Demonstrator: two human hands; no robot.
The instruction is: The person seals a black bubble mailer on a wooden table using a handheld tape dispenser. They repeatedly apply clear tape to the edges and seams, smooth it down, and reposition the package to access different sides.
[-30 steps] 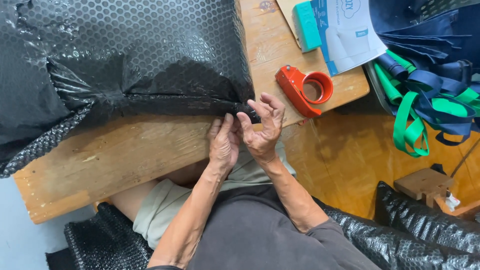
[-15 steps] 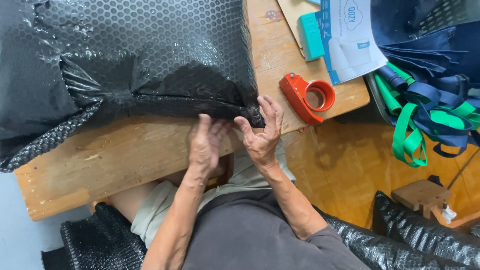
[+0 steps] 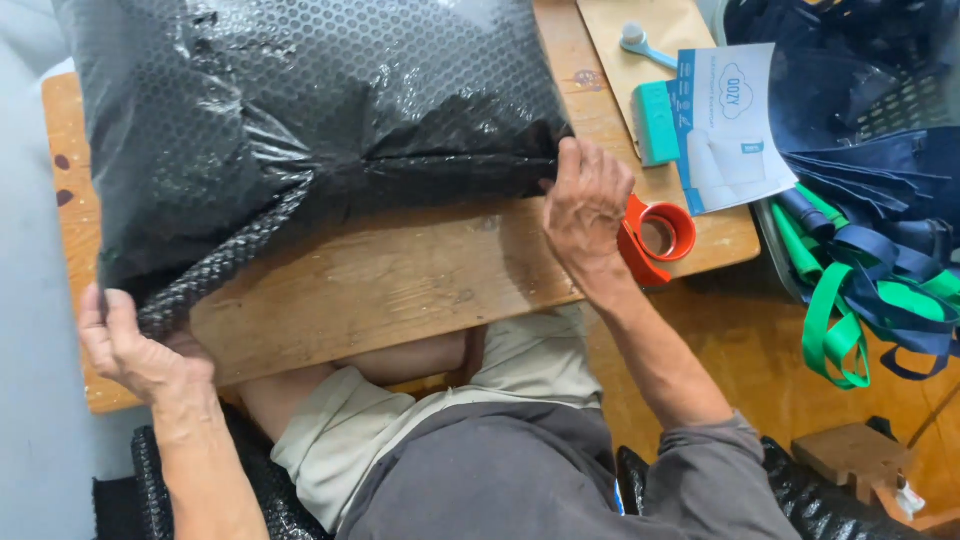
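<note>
A large parcel wrapped in black bubble wrap (image 3: 310,130) lies on a low wooden table (image 3: 400,290). My right hand (image 3: 585,205) rests on the parcel's near right corner, fingers pressed flat on the wrap's edge. My left hand (image 3: 135,345) is at the near left corner of the table, fingers closed on the loose tail of the bubble wrap that hangs down there. An orange tape dispenser (image 3: 658,238) sits just right of my right hand.
A brown envelope (image 3: 640,75), a teal box (image 3: 657,122) and a white-and-blue packet (image 3: 730,125) lie at the table's right end. A basket of navy and green strapped bags (image 3: 860,230) stands to the right. More black bubble wrap (image 3: 820,490) lies on the floor beside my legs.
My left hand has left the parcel's near right corner and swung far left to the wrap's loose tail. My right hand has flattened onto the right corner.
</note>
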